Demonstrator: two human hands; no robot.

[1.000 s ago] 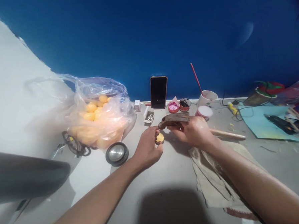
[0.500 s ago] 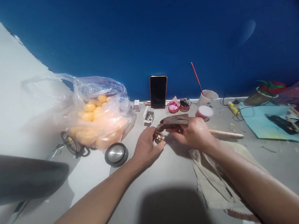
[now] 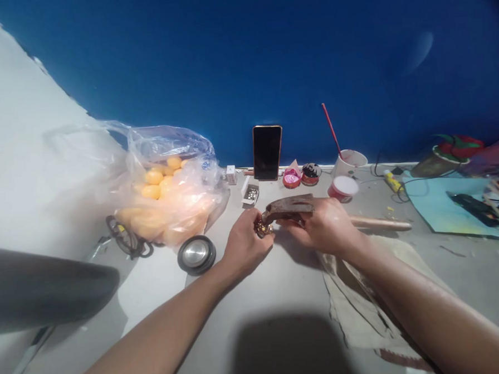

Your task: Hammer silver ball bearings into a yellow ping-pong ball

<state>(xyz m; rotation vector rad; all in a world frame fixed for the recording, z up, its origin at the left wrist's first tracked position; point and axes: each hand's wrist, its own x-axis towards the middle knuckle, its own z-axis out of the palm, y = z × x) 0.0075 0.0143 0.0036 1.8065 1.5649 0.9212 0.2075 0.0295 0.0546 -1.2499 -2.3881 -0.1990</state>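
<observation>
The left hand (image 3: 244,240) is curled round a small round gold-and-dark studded object (image 3: 263,228), thumb and fingers together on its sides, with its upper face showing. It sits at or just above the grey tabletop (image 3: 297,296); whether it touches the surface, I cannot tell. The right hand (image 3: 329,224) is clamped on a rust-brown metal-headed hammer (image 3: 290,205) with a long wooden handle, gripping close behind the head, so that the rounded end points at the studded object. Whether the two meet is hidden by the fingers. This short grip looks suited to light, controlled taps rather than a swing. The left thumb and index finger lie very near the rounded end, so they would be safer lower on the sides, with the object braced firmly and the hammer face square to each stud
</observation>
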